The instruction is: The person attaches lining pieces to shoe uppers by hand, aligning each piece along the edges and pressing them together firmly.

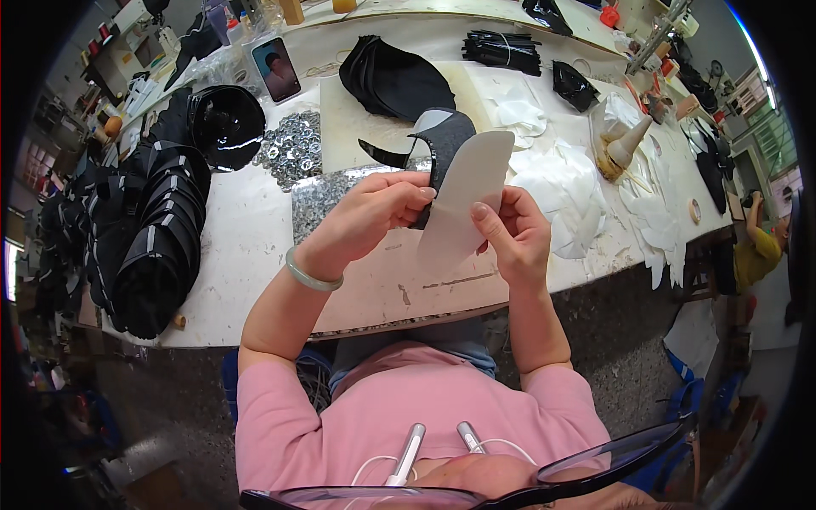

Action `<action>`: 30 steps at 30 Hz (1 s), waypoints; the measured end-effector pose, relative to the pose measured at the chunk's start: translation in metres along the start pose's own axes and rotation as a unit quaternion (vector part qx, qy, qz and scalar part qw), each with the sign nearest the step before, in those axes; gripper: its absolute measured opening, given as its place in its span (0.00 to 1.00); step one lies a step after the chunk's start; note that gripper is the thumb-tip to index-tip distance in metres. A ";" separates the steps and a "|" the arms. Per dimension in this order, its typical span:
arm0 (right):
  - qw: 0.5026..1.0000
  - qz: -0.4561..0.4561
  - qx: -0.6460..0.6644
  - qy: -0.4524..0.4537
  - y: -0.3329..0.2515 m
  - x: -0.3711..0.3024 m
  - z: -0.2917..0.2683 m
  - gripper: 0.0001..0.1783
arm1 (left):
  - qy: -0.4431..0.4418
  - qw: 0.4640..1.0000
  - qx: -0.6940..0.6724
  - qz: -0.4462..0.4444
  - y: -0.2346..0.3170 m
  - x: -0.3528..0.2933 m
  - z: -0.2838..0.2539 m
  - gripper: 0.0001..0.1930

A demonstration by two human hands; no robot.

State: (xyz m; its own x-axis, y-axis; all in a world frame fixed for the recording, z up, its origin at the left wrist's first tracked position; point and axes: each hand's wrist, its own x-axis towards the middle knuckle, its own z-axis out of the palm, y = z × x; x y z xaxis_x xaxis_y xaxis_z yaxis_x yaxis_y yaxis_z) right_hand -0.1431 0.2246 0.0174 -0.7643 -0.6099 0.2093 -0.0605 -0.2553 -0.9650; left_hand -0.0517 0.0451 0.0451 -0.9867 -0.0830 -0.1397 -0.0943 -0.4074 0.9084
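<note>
Above the table's front edge, my left hand point(365, 212) pinches a curved black piece point(449, 140) that looks like a shoe upper, with a strap end sticking out to the left. My right hand point(520, 234) grips a thin off-white sheet point(472, 191) with rounded ends, thumb on the near face. The sheet stands upright against the black piece and hides part of it. Under and beyond my left hand lies a patch of small clear or silvery bits point(323, 200). Farther left is a heap of round metal pieces point(293, 149).
Nested black pieces point(161, 229) form long rows at the left. A black stack point(391, 81) sits beyond my hands, near a phone point(276, 70) and tied black strips point(501, 51). White cut pieces point(561, 195) and a cone-topped pot point(625, 149) occupy the right. Another person point(756, 251) is far right.
</note>
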 end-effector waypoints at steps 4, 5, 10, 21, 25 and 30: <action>1.000 0.002 0.004 0.003 0.003 0.000 -0.001 0.13 | -0.001 1.000 0.003 -0.004 -0.002 0.002 -0.001 0.08; 1.000 0.002 0.004 0.004 0.003 0.000 0.000 0.13 | -0.009 1.000 0.001 -0.003 -0.004 0.002 -0.005 0.08; 1.000 -0.015 -0.023 0.007 0.003 -0.001 0.003 0.11 | -0.007 1.000 0.009 -0.005 -0.001 -0.004 -0.006 0.06; 0.997 -0.069 -0.034 -0.022 0.012 -0.007 -0.002 0.11 | -0.043 0.991 0.081 0.102 -0.021 -0.017 0.001 0.15; 0.983 -0.120 -0.106 -0.090 0.027 -0.001 -0.017 0.12 | -0.032 0.989 0.105 0.095 -0.033 -0.027 0.000 0.13; 0.994 -0.087 -0.038 -0.050 0.028 -0.001 0.005 0.18 | -0.012 0.995 0.060 0.073 -0.045 -0.040 0.004 0.15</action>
State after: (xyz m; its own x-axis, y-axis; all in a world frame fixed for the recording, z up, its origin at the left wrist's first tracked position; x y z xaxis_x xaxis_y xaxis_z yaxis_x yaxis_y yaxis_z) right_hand -0.1409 0.2148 -0.0087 -0.6706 -0.6344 0.3846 -0.2370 -0.3081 -0.9214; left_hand -0.0086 0.0705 0.0111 -0.9938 -0.1109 0.0051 0.0363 -0.2811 0.9590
